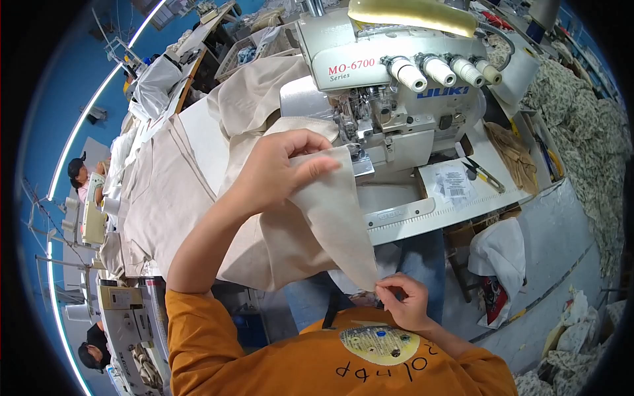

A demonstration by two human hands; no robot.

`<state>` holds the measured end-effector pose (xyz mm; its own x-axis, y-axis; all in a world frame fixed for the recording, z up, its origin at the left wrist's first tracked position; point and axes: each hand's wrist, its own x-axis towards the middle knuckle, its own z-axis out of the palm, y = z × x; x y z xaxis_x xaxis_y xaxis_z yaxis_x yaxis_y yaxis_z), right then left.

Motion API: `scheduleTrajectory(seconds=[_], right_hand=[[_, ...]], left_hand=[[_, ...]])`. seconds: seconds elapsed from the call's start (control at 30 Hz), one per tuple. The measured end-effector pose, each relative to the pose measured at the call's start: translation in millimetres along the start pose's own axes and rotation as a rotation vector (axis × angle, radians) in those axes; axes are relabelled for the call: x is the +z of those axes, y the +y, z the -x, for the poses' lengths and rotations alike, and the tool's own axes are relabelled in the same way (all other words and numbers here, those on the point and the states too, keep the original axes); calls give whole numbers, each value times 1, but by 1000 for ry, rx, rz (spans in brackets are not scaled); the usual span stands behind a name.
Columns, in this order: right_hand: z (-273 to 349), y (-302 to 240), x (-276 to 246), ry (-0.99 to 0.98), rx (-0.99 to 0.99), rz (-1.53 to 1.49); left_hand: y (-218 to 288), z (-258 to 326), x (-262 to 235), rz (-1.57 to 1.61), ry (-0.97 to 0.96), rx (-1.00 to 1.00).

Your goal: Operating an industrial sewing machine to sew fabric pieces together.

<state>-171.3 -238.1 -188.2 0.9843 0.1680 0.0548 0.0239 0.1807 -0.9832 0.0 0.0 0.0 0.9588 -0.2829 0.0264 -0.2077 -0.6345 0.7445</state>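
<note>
A beige cloth piece [323, 218] hangs over the front edge of the white machine table, its upper edge near the needle area of a white overlock sewing machine [343, 43]. My left hand [287, 165] is closed on the cloth just left of the presser foot [356, 148], thumb on top and fingers curled over its edge. Low and to the right, my right hand [404, 302] pinches the cloth's lower corner between thumb and fingertips, drawing that edge fairly straight. Whether the cloth lies under the foot is hidden by the fabric and my left hand.
More beige fabric [162, 191] is spread over the table on the left. Thread snips [485, 177] lie on the machine table at right, near a brown cloth [512, 155]. Patterned fabric [574, 112] is heaped at far right. Other people sit at machines far left.
</note>
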Motion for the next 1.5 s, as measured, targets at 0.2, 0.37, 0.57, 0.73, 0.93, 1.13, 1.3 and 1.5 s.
scheduleTrajectory(seconds=[0.2,0.37,0.57,0.73,0.93,1.13,1.3,1.5], right_hand=[[3,-1,-2,2,-13,39],[-5,-10,-4,-169,-227,81],[-6,-48,-4,-187,340,-412],[-7,-16,-11,-285,346,-158],[-3,-6,-12,-284,199,-83],[-1,-7,-23,-273,223,-138],[-3,-3,-30,-271,190,-165],[-5,0,-33,-262,190,-177]], left_hand=[[-4,1,8,64,15,112],[-9,-2,17,-95,148,191],[-4,-10,7,-110,77,108],[5,-9,11,-257,96,104],[4,-9,20,-303,176,187],[-7,-7,29,-286,255,315],[-4,-2,25,-428,230,446],[-6,1,21,-423,191,422]])
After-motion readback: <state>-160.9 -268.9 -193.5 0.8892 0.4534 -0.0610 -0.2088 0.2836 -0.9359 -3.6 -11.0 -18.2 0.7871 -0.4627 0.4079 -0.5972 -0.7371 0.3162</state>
